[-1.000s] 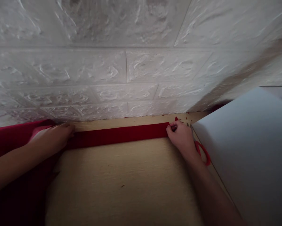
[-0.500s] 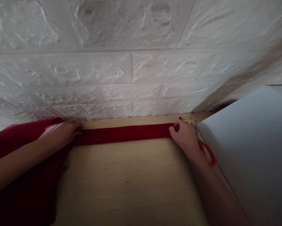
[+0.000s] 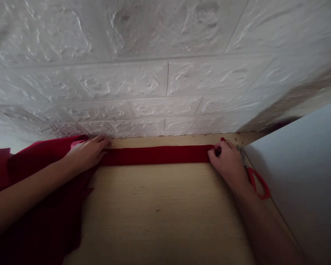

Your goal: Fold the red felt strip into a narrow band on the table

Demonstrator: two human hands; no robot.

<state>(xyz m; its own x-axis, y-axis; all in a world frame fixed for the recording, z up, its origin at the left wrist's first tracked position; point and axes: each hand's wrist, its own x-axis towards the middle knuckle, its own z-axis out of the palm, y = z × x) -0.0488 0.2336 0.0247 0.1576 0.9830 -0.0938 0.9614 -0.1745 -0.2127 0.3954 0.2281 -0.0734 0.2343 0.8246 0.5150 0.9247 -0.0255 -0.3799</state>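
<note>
A long folded strip of red felt (image 3: 157,155) lies flat on the light wooden tabletop (image 3: 159,213), parallel to the wall. My left hand (image 3: 85,154) presses down on the strip's left part, where it joins a wider red sheet (image 3: 38,206) that spills off the left side. My right hand (image 3: 228,163) pinches the strip's right end between thumb and fingers. Red-handled scissors (image 3: 257,182) lie just right of that hand, touching my wrist's side.
A white embossed brick-pattern wall (image 3: 154,73) rises straight behind the table's far edge. A pale grey board or box (image 3: 306,173) stands against the table on the right. Small red scraps dot the far right corner (image 3: 238,139).
The view has shifted left, so both hands and the strip sit further right in the frame. The hands keep their hold on the strip.
</note>
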